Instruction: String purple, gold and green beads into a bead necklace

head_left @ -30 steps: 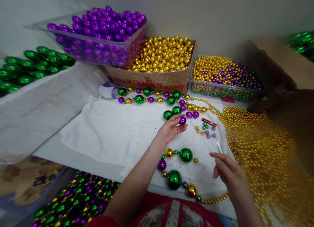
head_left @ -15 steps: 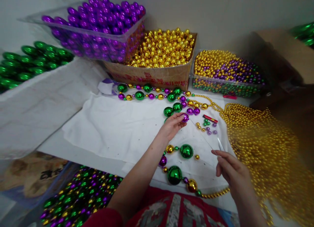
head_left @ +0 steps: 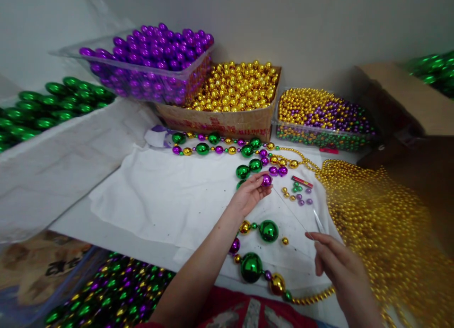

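My left hand (head_left: 251, 192) pinches a purple bead (head_left: 266, 180) over the white cloth (head_left: 170, 195). A thin needle or wire (head_left: 291, 210) runs from that bead down to my right hand (head_left: 333, 262), whose fingers are pinched on its near end. Below my left hand lies a partly strung strand (head_left: 260, 252) of big green, gold and purple beads, joined to a thin gold bead string. Loose small beads (head_left: 298, 195) lie just right of the purple bead, and two green balls (head_left: 248, 168) sit right above my left hand.
At the back stand a clear tub of purple balls (head_left: 149, 58), a cardboard box of gold balls (head_left: 230, 91) and a tray of small mixed beads (head_left: 319, 115). Gold bead strings (head_left: 383, 224) pile up at right. Green balls (head_left: 42, 106) lie left; finished strands (head_left: 106, 295) near left.
Both hands have stayed almost in place with bead and needle; the view tilted up and back down, so everything now sits slightly lower in the picture.
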Motion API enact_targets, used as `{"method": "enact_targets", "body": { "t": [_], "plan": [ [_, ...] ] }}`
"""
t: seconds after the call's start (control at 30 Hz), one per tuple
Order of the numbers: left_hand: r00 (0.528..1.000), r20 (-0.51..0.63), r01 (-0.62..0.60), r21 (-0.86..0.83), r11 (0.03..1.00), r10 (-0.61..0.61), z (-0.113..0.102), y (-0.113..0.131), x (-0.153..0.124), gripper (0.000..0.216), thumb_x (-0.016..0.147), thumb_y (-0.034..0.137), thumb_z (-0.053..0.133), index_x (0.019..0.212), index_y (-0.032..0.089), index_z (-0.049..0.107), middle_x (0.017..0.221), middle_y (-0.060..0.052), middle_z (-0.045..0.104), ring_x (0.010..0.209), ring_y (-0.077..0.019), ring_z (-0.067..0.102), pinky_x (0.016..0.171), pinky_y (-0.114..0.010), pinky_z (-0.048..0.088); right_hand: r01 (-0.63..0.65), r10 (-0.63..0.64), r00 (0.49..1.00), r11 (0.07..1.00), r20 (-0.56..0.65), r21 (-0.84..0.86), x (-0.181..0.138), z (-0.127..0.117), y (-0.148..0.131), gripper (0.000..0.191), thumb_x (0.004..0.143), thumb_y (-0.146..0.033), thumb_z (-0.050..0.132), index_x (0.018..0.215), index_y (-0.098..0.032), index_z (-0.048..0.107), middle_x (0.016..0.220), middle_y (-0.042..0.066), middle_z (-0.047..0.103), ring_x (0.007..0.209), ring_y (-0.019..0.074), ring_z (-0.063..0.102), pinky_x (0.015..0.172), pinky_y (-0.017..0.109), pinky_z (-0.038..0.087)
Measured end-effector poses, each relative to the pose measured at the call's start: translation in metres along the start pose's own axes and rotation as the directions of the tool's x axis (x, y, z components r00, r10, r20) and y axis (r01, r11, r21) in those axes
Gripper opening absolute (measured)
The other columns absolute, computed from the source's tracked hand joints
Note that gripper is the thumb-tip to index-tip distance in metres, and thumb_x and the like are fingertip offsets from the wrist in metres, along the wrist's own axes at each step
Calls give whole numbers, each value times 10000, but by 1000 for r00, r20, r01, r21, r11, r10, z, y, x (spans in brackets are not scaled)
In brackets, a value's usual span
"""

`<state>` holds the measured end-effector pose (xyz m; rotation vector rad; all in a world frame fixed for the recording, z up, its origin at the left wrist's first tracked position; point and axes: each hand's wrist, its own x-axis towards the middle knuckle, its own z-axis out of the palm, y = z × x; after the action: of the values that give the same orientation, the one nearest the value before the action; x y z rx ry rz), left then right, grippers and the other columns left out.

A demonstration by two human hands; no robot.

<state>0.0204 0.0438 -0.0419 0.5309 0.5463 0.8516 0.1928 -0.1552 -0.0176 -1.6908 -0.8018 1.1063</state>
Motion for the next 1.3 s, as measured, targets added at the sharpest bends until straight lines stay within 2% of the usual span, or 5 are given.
{"method": "enact_targets", "body": {
  "t": [0.23, 0.37, 0.83, 1.0, 1.3],
  "plan": [
    [1000, 7, 4, 51, 999, -4, 2, -2, -1, 312, 791, 190, 667, 1101, 180, 632, 987, -66, 654, 859, -138, 625, 821, -279, 479, 14, -14, 1000, 1000, -23, -5, 1, 3, -2, 447, 801, -541, 612, 1022, -167, 714, 466, -13, 486, 499, 164, 461, 576, 280, 370],
    [1000, 3, 0, 73, 997, 0, 6, -4, -3, 361, 754, 151, 704, 1102, 181, 616, 997, -59, 650, 851, -129, 617, 813, -270, 476, 15, -13, 998, 999, -62, 32, 0, 11, -8, 420, 786, -526, 630, 990, -170, 717, 463, -18, 478, 485, 149, 428, 538, 261, 331],
    [999, 34, 12, 44, 999, -14, 9, -14, -7, 445, 739, 115, 716, 1157, 180, 579, 1148, -96, 614, 946, -172, 627, 835, -297, 495, 2, 1, 1000, 996, -31, 89, 6, 12, 7, 432, 808, -516, 630, 1071, -177, 686, 507, -17, 494, 478, 110, 372, 482, 220, 281],
    [999, 31, 2, 68, 998, -4, 11, -14, -7, 321, 756, 118, 697, 1066, 141, 618, 1078, -95, 636, 900, -158, 630, 826, -294, 496, 74, -74, 997, 997, 2, -34, 11, 9, 6, 443, 831, -512, 594, 1076, -151, 675, 509, -18, 505, 507, 135, 452, 522, 234, 349],
    [999, -44, -24, 40, 999, 26, 12, -17, -6, 263, 767, 186, 698, 1007, 125, 607, 919, -80, 672, 821, -171, 660, 781, -305, 512, 153, -168, 985, 958, -40, -240, 11, 12, -6, 385, 862, -474, 533, 1041, -156, 657, 537, -30, 495, 521, 148, 500, 485, 227, 382]
  ]
}}
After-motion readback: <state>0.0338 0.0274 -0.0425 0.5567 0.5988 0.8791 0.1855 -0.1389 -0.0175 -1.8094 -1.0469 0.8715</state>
